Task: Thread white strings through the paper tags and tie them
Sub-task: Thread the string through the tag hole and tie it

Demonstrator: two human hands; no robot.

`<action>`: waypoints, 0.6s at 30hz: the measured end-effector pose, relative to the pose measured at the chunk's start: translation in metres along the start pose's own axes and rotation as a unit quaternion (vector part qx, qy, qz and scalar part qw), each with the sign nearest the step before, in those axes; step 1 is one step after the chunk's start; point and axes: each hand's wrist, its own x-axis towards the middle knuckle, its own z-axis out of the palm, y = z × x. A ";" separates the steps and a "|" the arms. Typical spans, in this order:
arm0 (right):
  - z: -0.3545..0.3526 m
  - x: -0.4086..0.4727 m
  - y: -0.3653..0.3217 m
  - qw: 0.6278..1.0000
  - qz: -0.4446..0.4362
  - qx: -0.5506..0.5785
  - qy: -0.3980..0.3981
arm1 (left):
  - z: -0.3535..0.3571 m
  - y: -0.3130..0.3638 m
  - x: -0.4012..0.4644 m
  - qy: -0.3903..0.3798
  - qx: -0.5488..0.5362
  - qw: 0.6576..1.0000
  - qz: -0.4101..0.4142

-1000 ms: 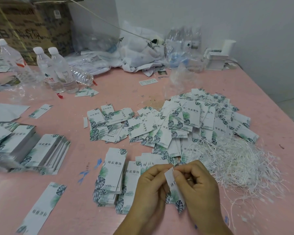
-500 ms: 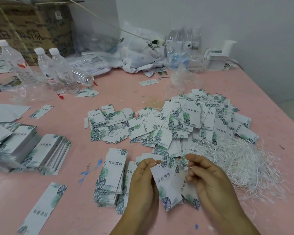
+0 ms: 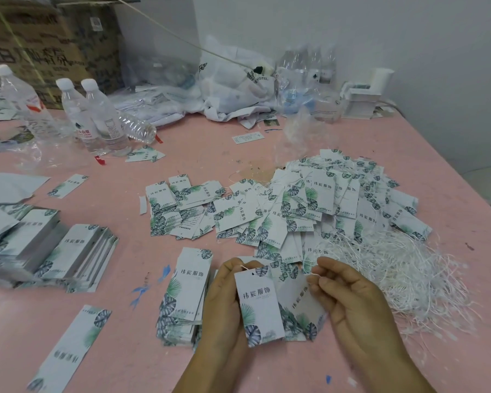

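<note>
"伟宸服饰" on paper tag (image 3: 258, 304)

I'm working in a small packing workshop, not a home. Printed tags (image 3: 318, 199) & strings (image 3: 394, 268) are piling up on the pink table (image 3: 210, 143); a cardboard carton (image 3: 48, 46) & water bottles (image 3: 97, 117) are sitting at the back.

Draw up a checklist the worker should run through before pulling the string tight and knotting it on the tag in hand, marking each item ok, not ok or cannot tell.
1. Tag held firmly: ok. The left hand grips the front tag along its left edge.
2. String at the hole: ok. A white string comes out by the hole at the tag's top.
3. Other end under control: ok. The right hand pinches a strand at its fingers.
4. Same string in both hands: cannot tell.
5. Second tag threaded too: cannot tell.
6. Spare strings within reach: ok. The string pile lies just right of the hands.
</note>
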 end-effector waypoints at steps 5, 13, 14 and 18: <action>-0.002 0.005 -0.008 0.982 0.096 0.164 -0.023 | 0.001 0.006 0.001 -0.005 -0.049 0.999 -0.007; -0.002 0.003 -0.008 0.977 0.105 0.169 -0.080 | 0.002 0.009 -0.002 -0.044 -0.154 0.987 -0.018; -0.003 0.002 -0.007 0.981 0.095 0.149 -0.083 | 0.001 0.008 -0.002 -0.050 -0.150 0.987 -0.017; -0.003 -0.003 -0.004 0.995 0.020 -0.003 -0.101 | 0.000 0.009 -0.001 -0.077 -0.133 0.988 -0.008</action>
